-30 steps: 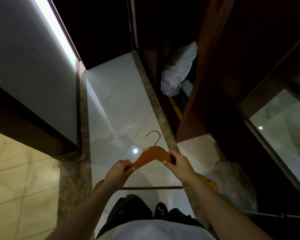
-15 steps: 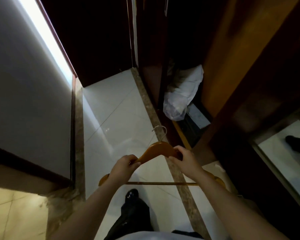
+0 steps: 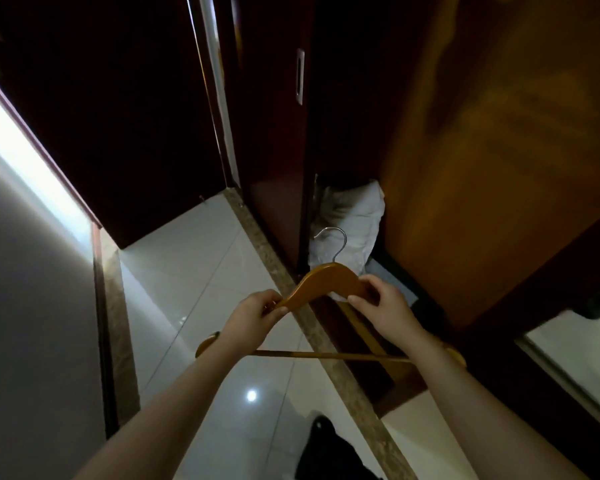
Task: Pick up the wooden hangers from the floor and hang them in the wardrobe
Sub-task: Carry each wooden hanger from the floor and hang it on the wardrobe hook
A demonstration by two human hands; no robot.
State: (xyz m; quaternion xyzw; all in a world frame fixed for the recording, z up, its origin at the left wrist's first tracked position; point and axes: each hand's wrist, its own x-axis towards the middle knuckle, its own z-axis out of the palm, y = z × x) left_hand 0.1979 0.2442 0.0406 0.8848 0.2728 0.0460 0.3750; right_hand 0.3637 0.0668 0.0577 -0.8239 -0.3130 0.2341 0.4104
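Observation:
A wooden hanger (image 3: 321,282) with a metal hook and a thin crossbar is held up in front of me. My left hand (image 3: 255,318) grips its left shoulder and my right hand (image 3: 383,304) grips its right shoulder near the top. The hook points up toward the dark opening of the wardrobe (image 3: 347,109). The hanger's ends stick out behind both forearms. No rail is visible in the dark interior.
A sliding wardrobe door (image 3: 274,116) with a recessed handle stands left of the opening; a brown side panel (image 3: 482,168) is on the right. A white bag (image 3: 350,223) lies on the wardrobe floor. White floor tiles (image 3: 187,278) and a marble strip (image 3: 284,282) run below. My dark shoe (image 3: 326,445) is near the bottom.
My view has tilted up and turned toward the wardrobe. Both hands have carried the hanger higher and to the right, so its hook now lies in front of the wardrobe opening.

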